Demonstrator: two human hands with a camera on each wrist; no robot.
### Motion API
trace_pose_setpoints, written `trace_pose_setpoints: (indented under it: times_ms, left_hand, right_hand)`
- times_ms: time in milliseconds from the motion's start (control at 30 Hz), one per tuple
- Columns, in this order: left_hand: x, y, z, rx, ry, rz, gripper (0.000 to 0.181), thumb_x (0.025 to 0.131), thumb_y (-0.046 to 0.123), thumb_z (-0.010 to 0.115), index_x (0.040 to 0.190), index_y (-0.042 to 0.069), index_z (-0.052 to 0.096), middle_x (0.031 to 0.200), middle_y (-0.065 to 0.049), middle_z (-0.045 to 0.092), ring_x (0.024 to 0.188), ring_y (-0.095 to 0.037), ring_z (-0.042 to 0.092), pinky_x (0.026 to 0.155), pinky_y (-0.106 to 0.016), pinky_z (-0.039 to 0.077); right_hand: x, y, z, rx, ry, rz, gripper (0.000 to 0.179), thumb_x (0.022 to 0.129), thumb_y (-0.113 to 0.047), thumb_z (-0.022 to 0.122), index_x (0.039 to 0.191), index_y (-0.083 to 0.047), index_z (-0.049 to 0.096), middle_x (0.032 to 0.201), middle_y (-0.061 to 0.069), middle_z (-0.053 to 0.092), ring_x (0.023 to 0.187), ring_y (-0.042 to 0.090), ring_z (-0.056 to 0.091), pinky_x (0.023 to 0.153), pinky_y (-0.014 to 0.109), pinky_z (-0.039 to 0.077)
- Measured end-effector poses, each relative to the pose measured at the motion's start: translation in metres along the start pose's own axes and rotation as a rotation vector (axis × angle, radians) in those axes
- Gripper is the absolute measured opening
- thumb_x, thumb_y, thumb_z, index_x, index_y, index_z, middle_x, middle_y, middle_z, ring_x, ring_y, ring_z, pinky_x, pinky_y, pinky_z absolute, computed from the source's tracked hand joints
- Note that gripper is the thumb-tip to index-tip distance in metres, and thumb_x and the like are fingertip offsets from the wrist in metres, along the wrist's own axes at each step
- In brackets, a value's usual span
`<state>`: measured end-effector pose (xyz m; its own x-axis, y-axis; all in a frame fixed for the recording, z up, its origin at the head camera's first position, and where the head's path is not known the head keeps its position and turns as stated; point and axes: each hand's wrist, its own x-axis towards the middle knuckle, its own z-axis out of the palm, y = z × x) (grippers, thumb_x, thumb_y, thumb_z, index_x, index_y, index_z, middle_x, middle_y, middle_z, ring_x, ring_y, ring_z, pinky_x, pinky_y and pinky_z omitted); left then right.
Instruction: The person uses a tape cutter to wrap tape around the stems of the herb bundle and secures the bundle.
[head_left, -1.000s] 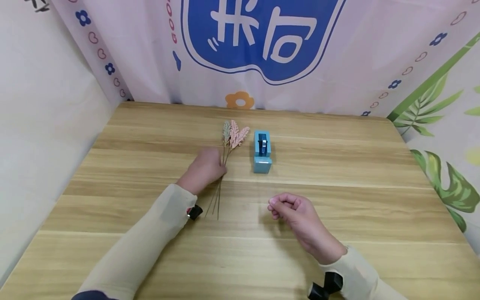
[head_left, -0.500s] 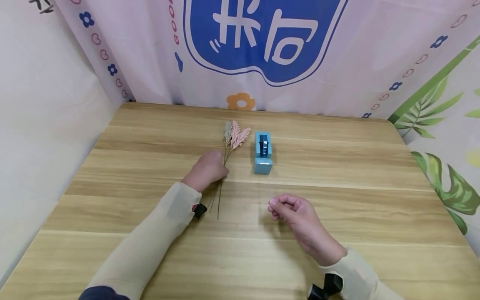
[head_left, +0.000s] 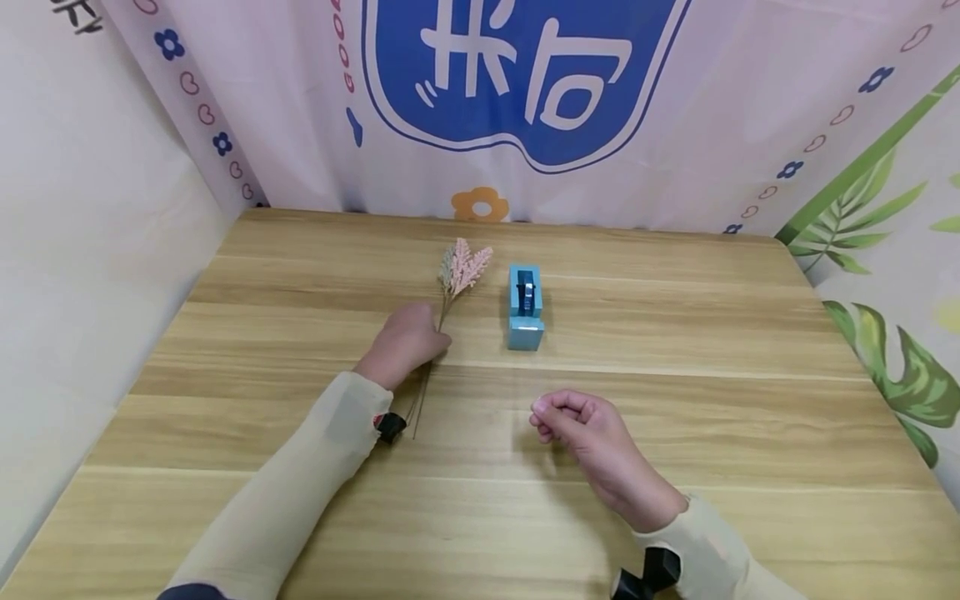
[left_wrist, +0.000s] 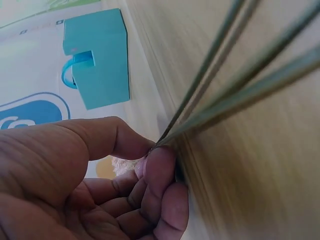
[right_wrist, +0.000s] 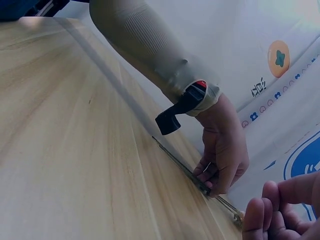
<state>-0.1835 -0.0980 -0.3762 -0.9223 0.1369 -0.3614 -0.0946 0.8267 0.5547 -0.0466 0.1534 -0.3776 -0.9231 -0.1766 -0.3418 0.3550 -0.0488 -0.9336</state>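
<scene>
In the head view my left hand (head_left: 408, 337) pinches several thin stems of artificial flower sprigs just above the table. Their pink spikes (head_left: 467, 268) partly cover a grey-green one (head_left: 446, 268) at the far end. The left wrist view shows the lower stems (left_wrist: 250, 97) fanning out from between thumb and forefinger. My right hand (head_left: 592, 442) hovers at the right, thumb tip against the curled forefinger. Whether it pinches something thin and clear I cannot tell. Beyond and between the hands stands a light-blue tape dispenser (head_left: 526, 337), apart from both.
The wooden table (head_left: 712, 333) extends to a printed curtain (head_left: 300, 125) at its far edge. A white wall (head_left: 90, 208) rises on the left, and a leaf-print sheet (head_left: 892, 250) hangs along the right side.
My left hand has moved slightly left and tilted the stems. Their lower ends now lie closer together, and the flower heads overlap more. The right hand has hardly moved.
</scene>
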Motion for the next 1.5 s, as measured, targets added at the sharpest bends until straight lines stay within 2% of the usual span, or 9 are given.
trace_pose_setpoints:
  times_ms: [233, 500, 633, 800, 933, 1067, 1300, 1400, 1500]
  left_hand:
    - [-0.003, -0.002, -0.004, -0.006, 0.01, 0.013, 0.042, 0.095, 0.008, 0.062, 0.06, 0.016, 0.04, 0.052, 0.006, 0.031, 0.046, -0.01, 0.034, 0.046, -0.024, 0.034]
    - [-0.012, -0.008, -0.01, 0.009, 0.078, 0.053, 0.049, 0.099, 0.01, 0.06, 0.056, 0.017, 0.036, 0.052, 0.006, 0.029, 0.046, -0.01, 0.031, 0.046, -0.024, 0.032]
    - [-0.023, -0.011, -0.014, 0.029, 0.127, 0.113, 0.045, 0.1, 0.011, 0.056, 0.059, 0.016, 0.039, 0.054, 0.005, 0.031, 0.049, -0.011, 0.032, 0.048, -0.025, 0.03]
    - [-0.039, -0.015, -0.021, 0.07, 0.23, 0.247, 0.027, 0.094, 0.006, 0.053, 0.069, 0.012, 0.046, 0.062, 0.0, 0.039, 0.057, -0.015, 0.038, 0.055, -0.029, 0.033]
    - [-0.054, -0.021, -0.024, 0.12, 0.265, 0.312, 0.02, 0.099, 0.006, 0.053, 0.079, 0.008, 0.056, 0.067, -0.003, 0.048, 0.061, -0.018, 0.043, 0.058, -0.031, 0.036]
    - [-0.069, -0.031, -0.027, 0.196, 0.273, 0.335, 0.02, 0.106, 0.008, 0.054, 0.087, 0.008, 0.061, 0.069, -0.004, 0.055, 0.062, -0.018, 0.047, 0.057, -0.03, 0.038]
    - [-0.086, -0.05, -0.036, 0.309, 0.295, 0.409, 0.01, 0.103, 0.007, 0.062, 0.093, 0.008, 0.064, 0.075, -0.004, 0.065, 0.066, -0.018, 0.051, 0.06, -0.033, 0.043]
    - [-0.093, -0.054, -0.041, 0.325, 0.267, 0.437, 0.011, 0.103, 0.007, 0.063, 0.092, 0.01, 0.063, 0.074, -0.002, 0.062, 0.066, -0.017, 0.05, 0.063, -0.033, 0.043]
    - [-0.1, -0.055, -0.043, 0.354, 0.236, 0.475, 0.018, 0.102, 0.005, 0.064, 0.086, 0.013, 0.059, 0.07, 0.002, 0.054, 0.065, -0.015, 0.046, 0.062, -0.03, 0.04]
  right_hand:
    - [0.0, 0.001, 0.002, 0.001, 0.009, 0.002, 0.009, 0.102, -0.004, 0.062, 0.104, 0.002, 0.068, 0.089, -0.004, 0.074, 0.086, 0.01, 0.068, 0.081, 0.021, 0.058]
    - [0.001, -0.001, 0.006, 0.007, 0.001, 0.001, 0.01, 0.102, -0.006, 0.063, 0.105, 0.003, 0.068, 0.09, -0.003, 0.074, 0.086, 0.009, 0.067, 0.081, 0.021, 0.058]
    - [0.0, -0.002, 0.005, -0.002, 0.001, 0.001, 0.01, 0.102, -0.005, 0.063, 0.105, 0.003, 0.068, 0.089, -0.005, 0.074, 0.087, 0.009, 0.067, 0.082, 0.021, 0.058]
    - [0.0, -0.004, 0.004, -0.02, 0.007, -0.001, 0.011, 0.103, -0.006, 0.062, 0.107, 0.003, 0.068, 0.091, -0.005, 0.073, 0.087, 0.011, 0.067, 0.081, 0.021, 0.058]
    - [0.0, -0.006, 0.004, -0.014, 0.016, 0.0, 0.014, 0.103, -0.006, 0.061, 0.108, 0.005, 0.067, 0.09, -0.004, 0.074, 0.086, 0.01, 0.067, 0.081, 0.021, 0.058]
    - [-0.001, -0.009, 0.004, 0.003, 0.019, -0.017, 0.015, 0.103, -0.007, 0.062, 0.108, 0.006, 0.067, 0.088, -0.005, 0.073, 0.085, 0.01, 0.066, 0.08, 0.021, 0.057]
    - [-0.002, -0.016, 0.002, 0.065, 0.006, -0.03, 0.01, 0.104, -0.005, 0.059, 0.102, -0.005, 0.069, 0.089, -0.006, 0.072, 0.087, 0.008, 0.065, 0.081, 0.02, 0.056]
    - [-0.002, -0.02, 0.0, 0.092, 0.002, -0.049, 0.012, 0.105, -0.005, 0.059, 0.099, -0.009, 0.068, 0.09, -0.006, 0.071, 0.089, 0.007, 0.065, 0.082, 0.02, 0.056]
    - [-0.003, -0.024, -0.003, 0.106, 0.003, -0.074, 0.014, 0.105, -0.006, 0.059, 0.097, -0.011, 0.068, 0.09, -0.006, 0.071, 0.09, 0.008, 0.065, 0.083, 0.021, 0.056]
